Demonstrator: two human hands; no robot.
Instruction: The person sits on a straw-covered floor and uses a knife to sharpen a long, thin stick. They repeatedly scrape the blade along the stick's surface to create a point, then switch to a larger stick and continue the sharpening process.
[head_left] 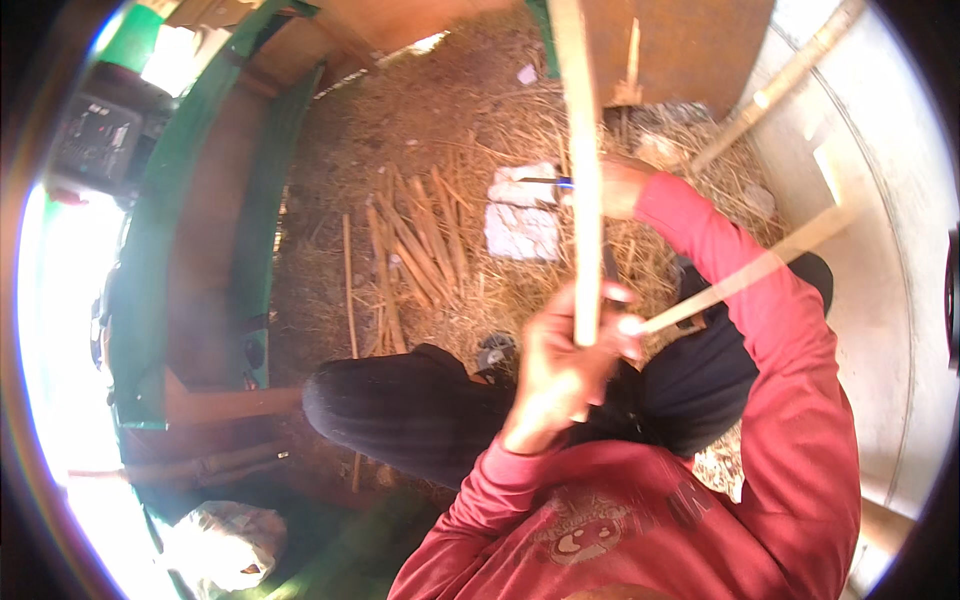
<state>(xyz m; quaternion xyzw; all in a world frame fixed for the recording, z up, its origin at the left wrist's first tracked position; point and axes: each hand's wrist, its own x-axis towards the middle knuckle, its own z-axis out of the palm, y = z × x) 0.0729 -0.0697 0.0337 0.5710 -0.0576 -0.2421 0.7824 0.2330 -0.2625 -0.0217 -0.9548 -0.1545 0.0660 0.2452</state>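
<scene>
Straw-covered ground [440, 110] fills the upper centre of the frame, with a bundle of split sticks [415, 245] and two white blocks [522, 215] lying on it. At centre, the left hand [560, 375] is closed around a pale strip [583, 170] that runs upward to the top edge. The right hand [620, 185], above it, grips a blue-handled knife [548, 182] beside the strip. A second strip [750, 270] extends toward the right.

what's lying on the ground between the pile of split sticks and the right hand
In the head view, pale flat blocks lie on the straw between the split sticks and the right hand.
</scene>
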